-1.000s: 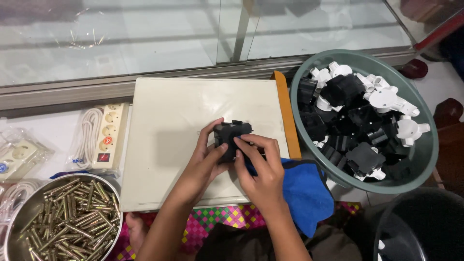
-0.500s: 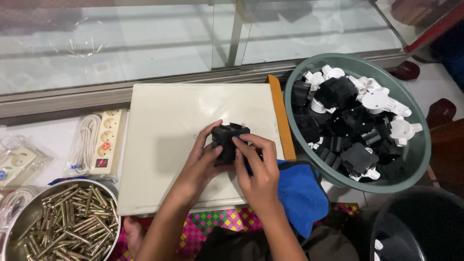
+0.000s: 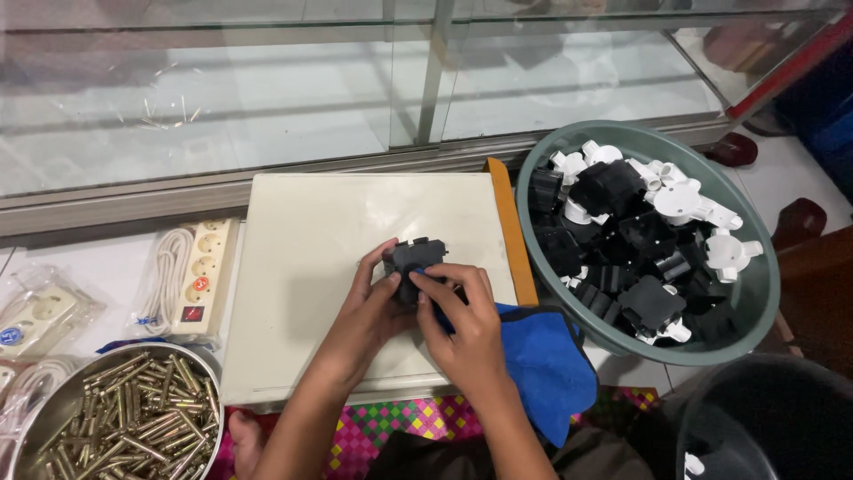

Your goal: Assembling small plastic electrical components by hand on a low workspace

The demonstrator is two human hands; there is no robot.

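Glass fronts the long display case (image 3: 267,98) that we face across the top of the view. Below it lies our cream-white board (image 3: 302,231), flat on the floor with an orange strip along its right edge. To the right of the board sits a green plastic basin (image 3: 764,293), heaped with black and white plastic fittings (image 3: 640,240). A dark bucket (image 3: 764,418) stands in the lower right corner. At lower left we see a steel bowl (image 3: 62,409) full of brass pins (image 3: 142,427), and above it a packed white power strip (image 3: 200,276) with its coiled cord. A blue cloth (image 3: 542,356) lies just beside our right wrist. Over the middle of the board our left hand (image 3: 373,298) wraps round the near left side of a small black plastic socket body (image 3: 416,262), fingers curled tight on it. Our right hand (image 3: 462,311) presses on its front with thumb and fingertips closed against it; both hands grip the piece, held just above the board.
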